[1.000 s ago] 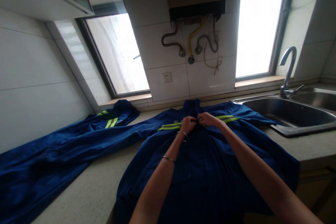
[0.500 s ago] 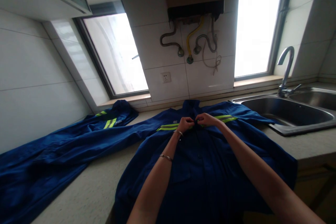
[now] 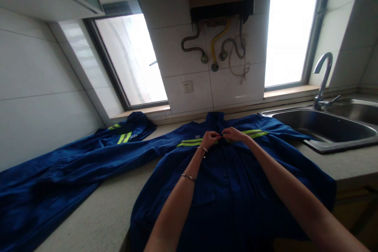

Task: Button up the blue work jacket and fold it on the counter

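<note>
Head camera view: a blue jacket (image 3: pixel 230 189) lies front up on the table (image 3: pixel 79 220), directly beneath both hands. The left hand (image 3: pixel 210 138) and right hand (image 3: pixel 233 134) are closed, fingertips nearly meeting — each appears to pinch cloth at the front opening, on the near side of the collar (image 3: pixel 215 117). Exactly what sits between the fingertips is too small to tell. Yellow-green bands (image 3: pixel 190 142) run outward on either side of the hands. Assessment: the fabric is judged soft, of medium weight, sturdy and not slippery; loose panels probably sag and fold. Recommended hold: the front edges, likely stiffer — one per hand, thumb against forefinger. A sink (image 3: pixel 327 148) lies to the right of the right hand.
</note>
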`<action>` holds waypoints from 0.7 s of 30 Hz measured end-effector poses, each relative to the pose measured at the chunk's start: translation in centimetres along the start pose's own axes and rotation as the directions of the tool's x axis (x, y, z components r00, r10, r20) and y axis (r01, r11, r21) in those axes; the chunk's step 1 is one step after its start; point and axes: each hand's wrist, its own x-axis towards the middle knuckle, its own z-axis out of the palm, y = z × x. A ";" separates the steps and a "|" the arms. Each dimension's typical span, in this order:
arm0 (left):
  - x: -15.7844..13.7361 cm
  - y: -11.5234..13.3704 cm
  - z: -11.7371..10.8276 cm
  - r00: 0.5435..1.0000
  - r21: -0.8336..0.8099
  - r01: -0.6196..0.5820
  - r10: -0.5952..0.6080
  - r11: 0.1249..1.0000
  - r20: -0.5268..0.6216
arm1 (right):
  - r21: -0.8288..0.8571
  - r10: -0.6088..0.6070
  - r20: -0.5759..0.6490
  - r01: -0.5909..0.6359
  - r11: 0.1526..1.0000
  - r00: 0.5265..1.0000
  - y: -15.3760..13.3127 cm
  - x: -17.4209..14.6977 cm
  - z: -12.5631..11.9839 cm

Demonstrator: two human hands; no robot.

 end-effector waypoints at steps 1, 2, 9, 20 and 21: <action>0.0 -0.3 0.1 1.000 -0.016 0.004 -0.004 1.000 -0.015 | 0.004 0.006 0.007 -0.006 1.000 1.000 -0.1 0.0 0.0; 0.1 -0.5 0.3 0.999 -0.037 0.010 -0.011 0.999 -0.030 | 0.008 0.011 0.013 -0.011 1.000 1.000 -0.2 0.0 0.0; 0.3 -1.6 0.7 0.991 -0.100 0.103 -0.111 0.990 -0.080 | 0.098 0.044 0.020 -0.046 0.994 0.999 -1.0 -0.1 0.0; -0.1 -0.1 0.9 0.992 0.004 0.090 -0.090 0.996 0.086 | 0.170 0.078 -0.016 -0.075 0.983 0.997 -1.4 -0.3 0.7; 0.0 0.0 1.0 0.993 0.025 0.074 -0.077 0.997 0.094 | 0.119 0.069 -0.036 -0.064 0.991 0.997 -1.4 -0.3 0.7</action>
